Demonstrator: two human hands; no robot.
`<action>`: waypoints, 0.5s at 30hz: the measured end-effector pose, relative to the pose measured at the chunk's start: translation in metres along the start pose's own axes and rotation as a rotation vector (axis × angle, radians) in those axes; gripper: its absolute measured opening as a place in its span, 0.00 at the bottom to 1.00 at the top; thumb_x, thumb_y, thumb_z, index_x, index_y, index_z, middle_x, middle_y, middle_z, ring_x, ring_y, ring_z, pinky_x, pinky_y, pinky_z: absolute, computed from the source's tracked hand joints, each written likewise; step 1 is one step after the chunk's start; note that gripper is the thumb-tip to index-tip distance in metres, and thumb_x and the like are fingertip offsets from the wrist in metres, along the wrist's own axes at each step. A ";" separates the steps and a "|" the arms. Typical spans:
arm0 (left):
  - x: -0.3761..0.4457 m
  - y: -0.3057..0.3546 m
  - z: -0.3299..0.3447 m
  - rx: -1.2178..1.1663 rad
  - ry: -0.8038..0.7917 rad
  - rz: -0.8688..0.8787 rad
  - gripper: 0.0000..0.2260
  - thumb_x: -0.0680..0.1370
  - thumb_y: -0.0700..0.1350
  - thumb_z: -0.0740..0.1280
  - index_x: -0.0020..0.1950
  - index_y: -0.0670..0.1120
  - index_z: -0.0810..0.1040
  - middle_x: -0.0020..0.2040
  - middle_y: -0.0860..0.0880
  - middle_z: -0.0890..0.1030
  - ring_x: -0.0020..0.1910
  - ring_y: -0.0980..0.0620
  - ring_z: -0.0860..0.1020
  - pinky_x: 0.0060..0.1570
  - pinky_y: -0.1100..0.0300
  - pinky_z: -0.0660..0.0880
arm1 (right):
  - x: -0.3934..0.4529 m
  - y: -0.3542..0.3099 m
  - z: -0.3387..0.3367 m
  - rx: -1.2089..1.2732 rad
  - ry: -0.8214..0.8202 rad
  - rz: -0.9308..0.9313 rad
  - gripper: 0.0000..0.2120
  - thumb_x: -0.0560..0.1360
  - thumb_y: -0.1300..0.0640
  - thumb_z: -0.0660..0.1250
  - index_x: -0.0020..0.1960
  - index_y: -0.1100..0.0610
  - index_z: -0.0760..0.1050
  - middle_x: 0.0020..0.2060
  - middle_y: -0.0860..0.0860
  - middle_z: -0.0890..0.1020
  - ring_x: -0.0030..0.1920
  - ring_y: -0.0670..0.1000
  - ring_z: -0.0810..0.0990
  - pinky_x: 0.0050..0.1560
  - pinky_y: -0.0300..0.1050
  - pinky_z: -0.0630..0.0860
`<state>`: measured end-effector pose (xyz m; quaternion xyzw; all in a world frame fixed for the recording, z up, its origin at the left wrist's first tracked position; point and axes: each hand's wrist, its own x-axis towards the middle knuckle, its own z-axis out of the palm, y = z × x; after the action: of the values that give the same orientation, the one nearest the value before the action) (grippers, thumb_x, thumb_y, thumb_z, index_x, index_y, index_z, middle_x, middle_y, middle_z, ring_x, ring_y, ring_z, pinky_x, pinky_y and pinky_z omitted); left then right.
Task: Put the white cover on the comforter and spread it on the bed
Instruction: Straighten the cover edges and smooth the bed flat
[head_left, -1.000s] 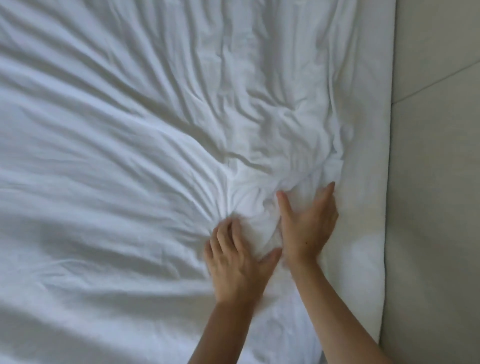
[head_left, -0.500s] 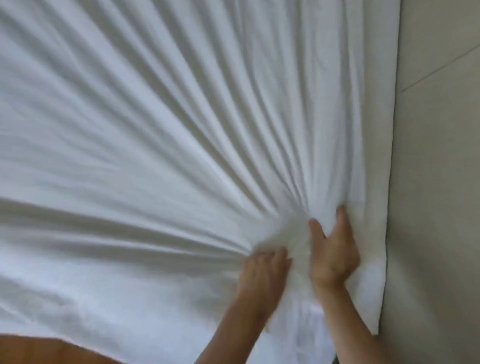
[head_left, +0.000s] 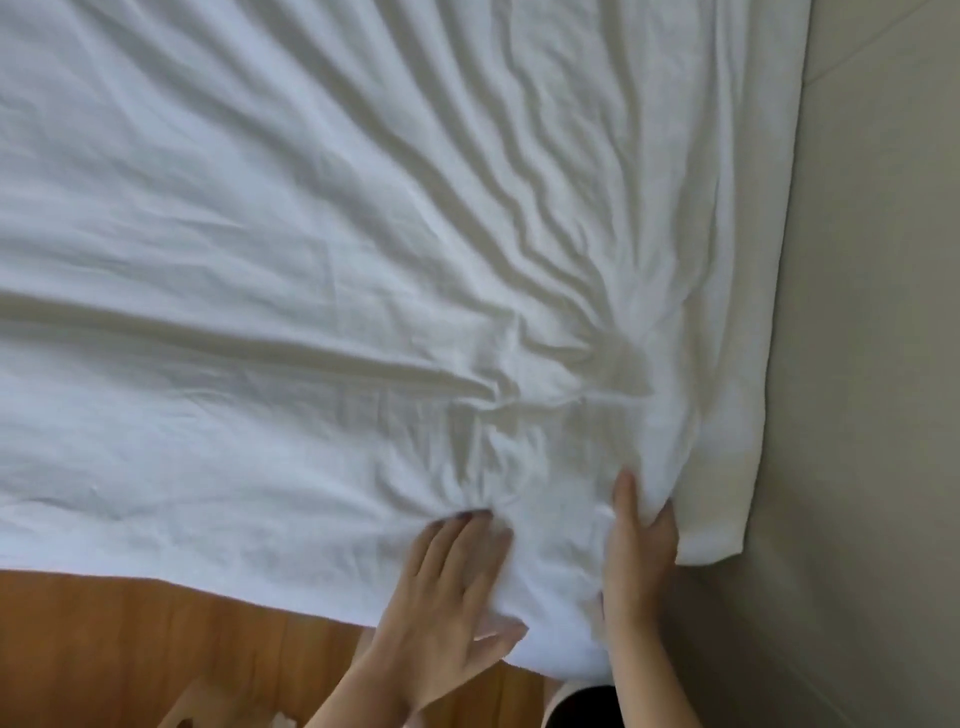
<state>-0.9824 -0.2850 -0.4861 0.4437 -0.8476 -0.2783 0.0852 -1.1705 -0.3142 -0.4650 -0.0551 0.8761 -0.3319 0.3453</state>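
A person works at the near corner of a white cover (head_left: 363, 234) that lies spread across the bed and fills most of the view, its folds fanning out from a bunched patch just beyond the hands. The left hand (head_left: 452, 597) lies on the cloth close to the near hem with fingers curled into it, gathering a small bunch, while the right hand (head_left: 641, 551) grips the fold at the cover's right edge, thumb on top and fingers tucked around it. Whether the comforter is already inside cannot be told; the cloth looks soft, light and limp, likely to wrinkle and slide rather than hold a shape, so the corner and hems appear the surest places to take hold. Beside the cover's right edge runs a pale beige wall (head_left: 857, 415), leaving little room on that side. Below the near hem shows a wooden floor (head_left: 130, 649), and a dark round object (head_left: 582, 706), unidentifiable, sits under the corner.
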 end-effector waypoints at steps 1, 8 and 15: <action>0.002 -0.001 0.004 0.049 -0.055 -0.014 0.34 0.70 0.62 0.67 0.69 0.44 0.67 0.68 0.40 0.70 0.67 0.40 0.70 0.63 0.43 0.69 | -0.006 0.005 -0.002 0.057 -0.082 0.029 0.29 0.66 0.34 0.72 0.61 0.46 0.74 0.53 0.43 0.82 0.54 0.44 0.81 0.58 0.48 0.77; 0.049 0.002 0.021 0.169 0.036 0.026 0.11 0.64 0.42 0.75 0.42 0.41 0.78 0.39 0.44 0.79 0.38 0.46 0.79 0.47 0.54 0.75 | -0.008 -0.009 -0.005 -0.058 -0.394 0.079 0.08 0.69 0.58 0.76 0.44 0.52 0.78 0.33 0.43 0.84 0.35 0.40 0.82 0.35 0.34 0.76; 0.068 0.098 -0.016 -0.133 0.204 0.031 0.13 0.72 0.57 0.62 0.41 0.47 0.70 0.30 0.51 0.73 0.27 0.50 0.71 0.28 0.58 0.64 | -0.015 -0.068 -0.101 -0.198 -0.113 -0.224 0.11 0.67 0.54 0.78 0.36 0.50 0.74 0.30 0.41 0.79 0.33 0.38 0.78 0.34 0.34 0.73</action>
<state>-1.0854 -0.3015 -0.4259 0.4498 -0.8210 -0.2860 0.2048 -1.2327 -0.3073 -0.3599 -0.2049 0.8722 -0.2767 0.3476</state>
